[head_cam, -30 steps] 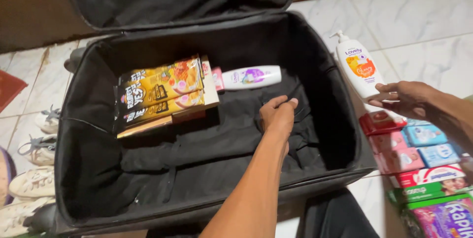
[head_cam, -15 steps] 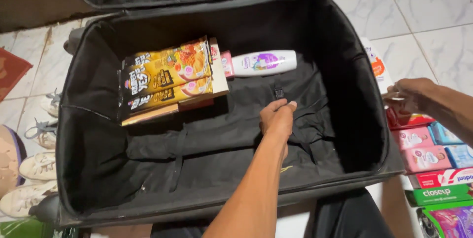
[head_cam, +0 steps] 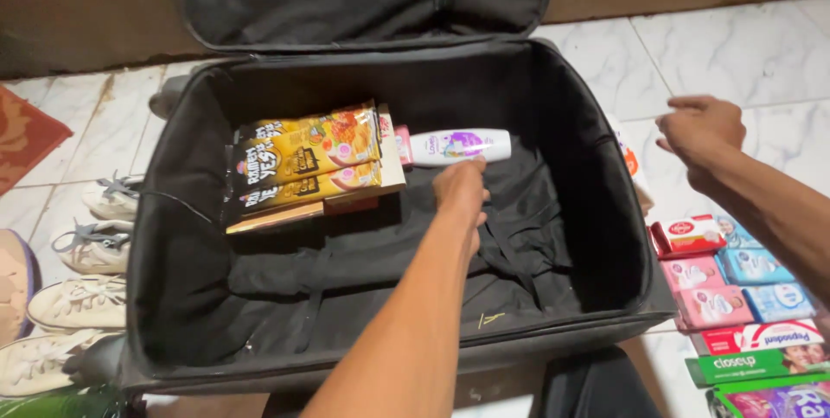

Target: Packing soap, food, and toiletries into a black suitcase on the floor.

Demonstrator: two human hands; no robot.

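Left hand [head_cam: 461,189] is inside the open black suitcase [head_cam: 173,210], fingers curled and reaching onto the white lotion bottle [head_cam: 459,146] lying on its side at the suitcase's back wall; fingertips look to touch the bottle's lower edge, but a closed grasp can't be told from this view. Right hand [head_cam: 702,130] hovers outside the suitcase's right wall, fingers loosely apart, holding nothing. Just below it, against that right wall, a white pump bottle [head_cam: 635,172] with an orange label lies mostly hidden behind the rim. Left of the lotion bottle, touching it at the cap end, sits a stack of yellow-black snack packets [head_cam: 303,159] on flat boxes. Right of the suitcase, on the tiled floor [head_cam: 743,46], rows of small soap boxes [head_cam: 718,271], red, pink and blue, then toothpaste cartons. Left of the suitcase: white sneakers [head_cam: 78,297]. Step reads as settling the lotion bottle in place; any nudge needs a light touch since it can roll.
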